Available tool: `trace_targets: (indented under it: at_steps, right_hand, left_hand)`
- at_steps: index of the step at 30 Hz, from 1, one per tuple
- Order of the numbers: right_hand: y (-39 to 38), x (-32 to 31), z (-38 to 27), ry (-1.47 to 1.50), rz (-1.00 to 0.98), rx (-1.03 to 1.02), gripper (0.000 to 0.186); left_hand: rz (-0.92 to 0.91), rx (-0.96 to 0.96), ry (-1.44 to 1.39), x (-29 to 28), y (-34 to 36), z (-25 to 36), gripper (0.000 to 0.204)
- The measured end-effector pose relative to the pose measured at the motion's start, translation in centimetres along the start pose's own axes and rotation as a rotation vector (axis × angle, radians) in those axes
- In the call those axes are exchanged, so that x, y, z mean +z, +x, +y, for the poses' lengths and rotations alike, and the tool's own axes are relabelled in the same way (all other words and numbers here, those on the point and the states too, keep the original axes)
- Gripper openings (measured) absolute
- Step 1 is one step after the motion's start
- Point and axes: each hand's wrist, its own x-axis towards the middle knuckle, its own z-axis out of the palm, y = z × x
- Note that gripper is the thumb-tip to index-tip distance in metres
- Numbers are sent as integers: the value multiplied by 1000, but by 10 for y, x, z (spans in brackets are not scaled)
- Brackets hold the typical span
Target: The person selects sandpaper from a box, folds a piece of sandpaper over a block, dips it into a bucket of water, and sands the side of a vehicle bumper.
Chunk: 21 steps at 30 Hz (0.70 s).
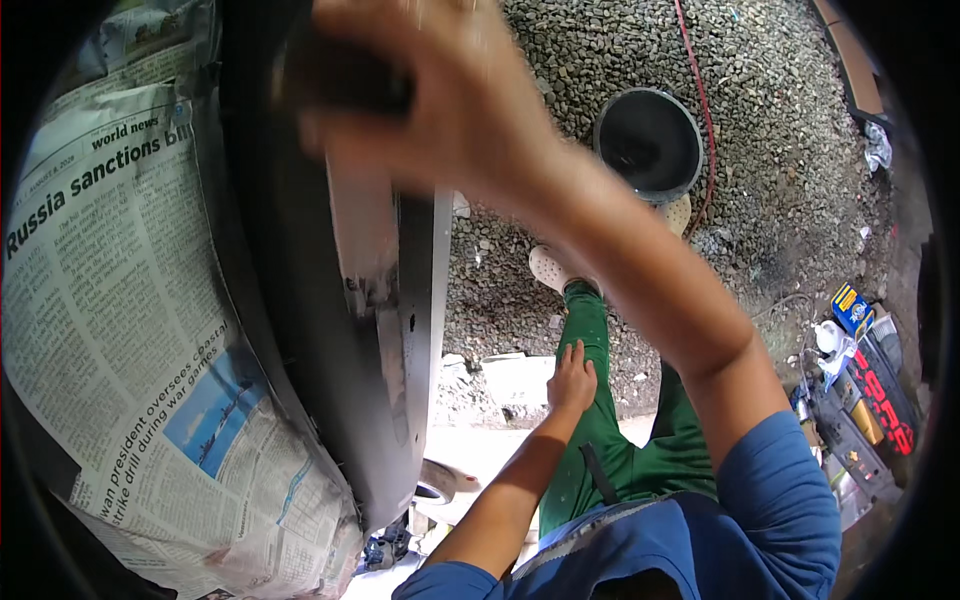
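Note:
At the top of the head view, my right hand (450, 100) is closed around a dark block (345, 75); both are smeared by motion. The block is at a long dark grey panel (340, 440), and blur hides whether it touches the surface. Worn pinkish-grey patches (362, 225) run down the panel, with bare-looking spots and dark marks at their lower end. My left hand (573, 378) lies on my green-trousered leg, fingers stretched out and holding nothing. Newspaper sheets (120, 270) cover the area left of the panel, behind a dark edge strip.
A black bucket (680, 125) stands on the gravel (790, 130) beyond my feet, beside a thin red hose (703, 90). At the right lies a pile with a blue-and-yellow box (852, 309) and a black panel with red lettering (880, 400). A wheel (436, 482) shows below the panel.

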Motion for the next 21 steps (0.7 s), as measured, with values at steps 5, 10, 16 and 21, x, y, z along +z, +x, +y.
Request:
trace_targets:
  at_steps: [5, 10, 16, 21]
  right_hand:
    - [-16, -5, -11, -27, -85, 168, 53]
    - [-93, -61, -76, 124, -395, 306, 71]
    - [-118, -164, -35, -51, -328, 625, 79]
    - [-131, -260, 18, -88, -235, 930, 67]
  left_hand:
    - [-13, -43, -14, -7, 0, 5, 56]
    - [-226, -112, -30, -28, 11, 26, 56]
    - [209, 15, -172, 4, 5, 13, 63]
    - [604, 47, -394, -67, -7, 69, 68]
